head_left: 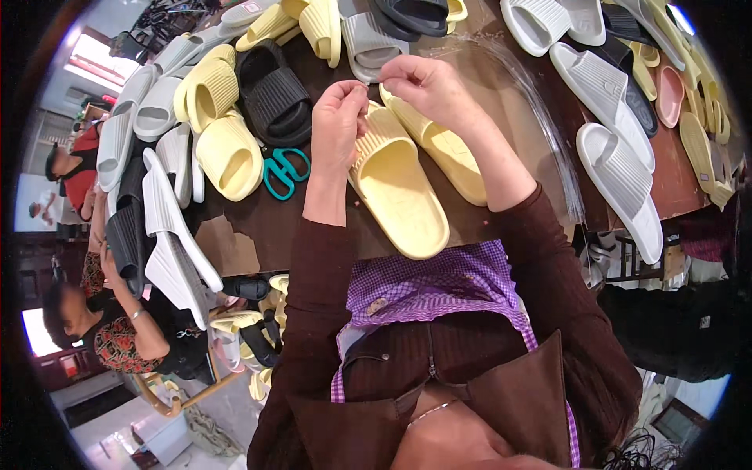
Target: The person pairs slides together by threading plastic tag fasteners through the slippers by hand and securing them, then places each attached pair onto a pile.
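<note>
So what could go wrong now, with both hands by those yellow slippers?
The nearest yellow slipper reaches close to the edge of the table, so a bump might tip it off. The left hand might snag the teal scissor handles lying close by.

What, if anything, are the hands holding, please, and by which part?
It cannot be told: left hand and right hand pinch, but anything held is indiscernible.

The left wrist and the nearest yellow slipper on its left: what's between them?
In the head view, teal scissors lie between the left wrist and that yellow slipper.
</note>
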`<action>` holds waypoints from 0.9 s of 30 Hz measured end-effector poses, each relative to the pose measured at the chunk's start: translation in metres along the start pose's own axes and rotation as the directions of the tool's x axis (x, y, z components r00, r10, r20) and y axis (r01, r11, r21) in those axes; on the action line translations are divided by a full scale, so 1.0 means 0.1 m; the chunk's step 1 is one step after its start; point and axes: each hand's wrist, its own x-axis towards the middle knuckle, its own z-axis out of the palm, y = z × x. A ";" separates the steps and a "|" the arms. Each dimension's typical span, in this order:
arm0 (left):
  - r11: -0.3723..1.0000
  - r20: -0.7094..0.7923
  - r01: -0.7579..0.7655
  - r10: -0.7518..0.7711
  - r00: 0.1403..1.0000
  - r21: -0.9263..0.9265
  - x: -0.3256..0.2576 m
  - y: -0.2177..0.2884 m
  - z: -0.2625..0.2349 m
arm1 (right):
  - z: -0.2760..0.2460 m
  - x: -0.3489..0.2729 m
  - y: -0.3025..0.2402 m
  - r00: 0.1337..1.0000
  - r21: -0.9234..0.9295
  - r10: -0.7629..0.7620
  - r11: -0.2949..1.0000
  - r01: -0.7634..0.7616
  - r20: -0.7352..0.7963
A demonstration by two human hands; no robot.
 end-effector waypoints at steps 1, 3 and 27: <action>1.000 0.000 0.001 -0.001 1.000 0.002 0.00 0.00 -0.01 | 0.01 0.00 -0.01 0.999 -0.067 -0.035 0.997 0.035 0.000; 0.998 -0.001 0.035 -0.035 0.999 -0.061 0.00 0.00 -0.04 | 0.01 -0.01 -0.01 1.000 -0.076 -0.022 0.997 0.022 0.005; 0.986 0.126 0.089 -0.071 0.990 -0.142 0.02 0.00 -0.11 | 0.07 -0.02 -0.04 0.997 -0.238 -0.073 0.968 0.078 0.031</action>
